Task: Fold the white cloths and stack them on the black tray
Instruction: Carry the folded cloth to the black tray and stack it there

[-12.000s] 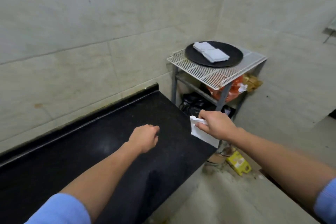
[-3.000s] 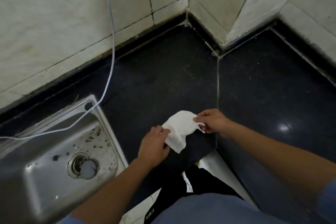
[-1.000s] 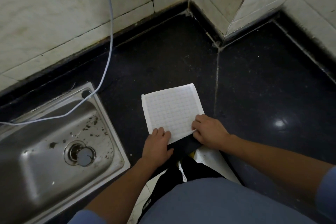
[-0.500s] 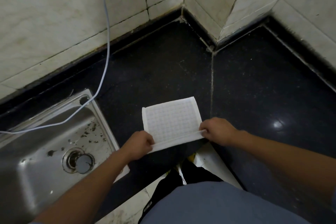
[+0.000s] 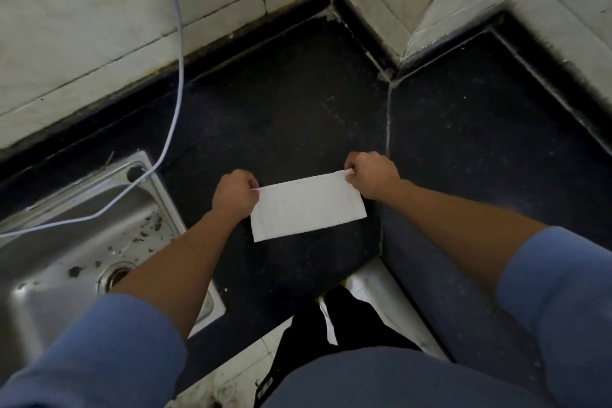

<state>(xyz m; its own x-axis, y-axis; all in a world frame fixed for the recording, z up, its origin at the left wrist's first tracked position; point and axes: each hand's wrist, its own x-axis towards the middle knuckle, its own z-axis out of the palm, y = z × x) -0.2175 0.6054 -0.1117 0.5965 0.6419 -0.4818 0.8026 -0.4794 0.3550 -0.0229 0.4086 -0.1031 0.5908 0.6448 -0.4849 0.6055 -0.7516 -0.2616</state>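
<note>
"White cloth (image 5: pixel 308 205), half-folded, lies on the black counter (image 5: pixel 298 109) between our hands. Why the corner grip?"
"We pinch its far corners, left hand (image 5: pixel 235 195) and right hand (image 5: pixel 371 175) curled tight, likely to line up the edges."
"Anything crowding us?"
"Sink (image 5: pixel 66 242) left of our left hand, a pale cable (image 5: pixel 175 76) trailing into it; neither touches the cloth. Black tray: out of view."

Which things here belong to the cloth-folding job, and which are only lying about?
Part of the job:
- white cloth, folded in half
- left hand and right hand, each pinching a far corner of it

Only lying about:
- steel sink
- pale cable running across the sink

The black tray is not in view.
</note>
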